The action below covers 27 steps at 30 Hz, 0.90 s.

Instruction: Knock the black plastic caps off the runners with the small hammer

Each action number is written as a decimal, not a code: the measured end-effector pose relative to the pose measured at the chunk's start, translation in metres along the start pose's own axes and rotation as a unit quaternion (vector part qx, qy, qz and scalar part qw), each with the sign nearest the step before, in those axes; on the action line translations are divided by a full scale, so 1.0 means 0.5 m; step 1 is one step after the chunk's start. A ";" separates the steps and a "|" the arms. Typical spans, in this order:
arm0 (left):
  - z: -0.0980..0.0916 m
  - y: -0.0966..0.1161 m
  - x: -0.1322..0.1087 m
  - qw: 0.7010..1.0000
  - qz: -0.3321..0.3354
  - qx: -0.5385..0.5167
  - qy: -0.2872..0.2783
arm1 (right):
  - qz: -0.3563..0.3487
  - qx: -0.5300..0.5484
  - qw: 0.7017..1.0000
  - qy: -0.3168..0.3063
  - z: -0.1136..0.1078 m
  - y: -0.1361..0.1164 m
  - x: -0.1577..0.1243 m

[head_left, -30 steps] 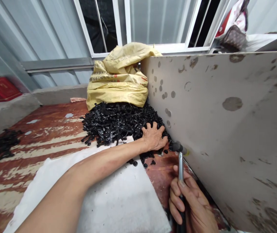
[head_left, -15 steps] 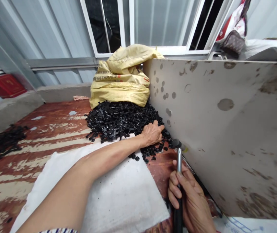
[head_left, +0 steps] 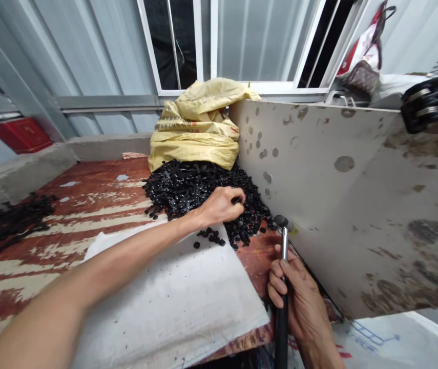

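My left hand is closed, with something black showing between the thumb and curled fingers, seemingly small black pieces. It is over the front right of a heap of small black plastic pieces; many have round heads and short stems. A few loose black pieces lie on the white cloth below the wrist. To the right, my right hand is wrapped round the black handle of a hand tool with a silver neck and a rounded black head. The tool stands nearly upright beside the board.
A yellow woven sack stands behind the heap. On the right, a stained pale board rises like a wall. Dark strips lie at the left on the worn red-brown tabletop. A black device overhangs the board.
My left hand has drawn back leftward from the heap's right edge, and its fingers have curled in. More loose pieces show on the cloth. My right hand keeps its grip on the tool.
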<state>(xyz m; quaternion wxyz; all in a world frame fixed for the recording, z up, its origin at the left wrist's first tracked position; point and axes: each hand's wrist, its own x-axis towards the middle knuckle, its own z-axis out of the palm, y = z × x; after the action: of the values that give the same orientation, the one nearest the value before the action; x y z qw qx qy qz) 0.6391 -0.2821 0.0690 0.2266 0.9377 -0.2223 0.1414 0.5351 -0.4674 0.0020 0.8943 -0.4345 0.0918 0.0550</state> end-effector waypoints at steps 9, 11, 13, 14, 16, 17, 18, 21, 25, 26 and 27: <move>-0.044 -0.030 -0.298 0.981 -0.087 0.173 -0.033 | 0.009 -0.004 1.000 -0.001 -0.002 0.003 0.003; -0.043 -0.025 -0.303 0.974 -0.091 0.208 -0.009 | 0.009 -0.007 1.000 -0.004 -0.003 0.003 0.003; -0.039 -0.015 -0.286 0.970 -0.081 0.229 0.023 | 0.008 -0.009 1.000 -0.003 -0.004 0.004 0.003; -0.034 -0.007 -0.271 0.970 -0.070 0.230 0.031 | 0.010 -0.010 1.000 -0.001 -0.004 0.004 0.003; -0.017 0.012 -0.228 0.977 -0.044 0.210 0.015 | 0.014 -0.010 1.000 0.005 -0.004 0.004 0.004; -0.005 0.023 -0.203 0.980 -0.035 0.196 -0.008 | 0.016 -0.009 1.000 0.008 -0.004 0.004 0.004; 0.010 0.034 -0.176 0.981 -0.033 0.189 -0.040 | 0.017 -0.008 1.000 0.009 -0.004 0.004 0.004; 0.063 0.057 -0.101 0.968 -0.063 0.208 -0.126 | 0.023 -0.001 1.000 0.011 -0.005 0.004 0.006; 0.126 0.057 -0.032 0.950 -0.123 0.226 -0.177 | 0.033 0.001 0.999 0.005 -0.012 0.006 0.008; 0.136 0.053 -0.019 0.949 -0.136 0.217 -0.186 | 0.035 0.001 0.999 0.003 -0.015 0.006 0.008; 0.143 0.050 -0.006 0.948 -0.147 0.206 -0.191 | 0.037 0.001 0.999 0.001 -0.017 0.007 0.008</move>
<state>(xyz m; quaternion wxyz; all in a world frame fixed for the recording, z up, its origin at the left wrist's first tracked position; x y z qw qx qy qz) 0.6360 -0.3359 0.0155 0.0001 0.9957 -0.0868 -0.0327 0.5375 -0.4720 -0.0067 0.8920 -0.4300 0.1084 0.0875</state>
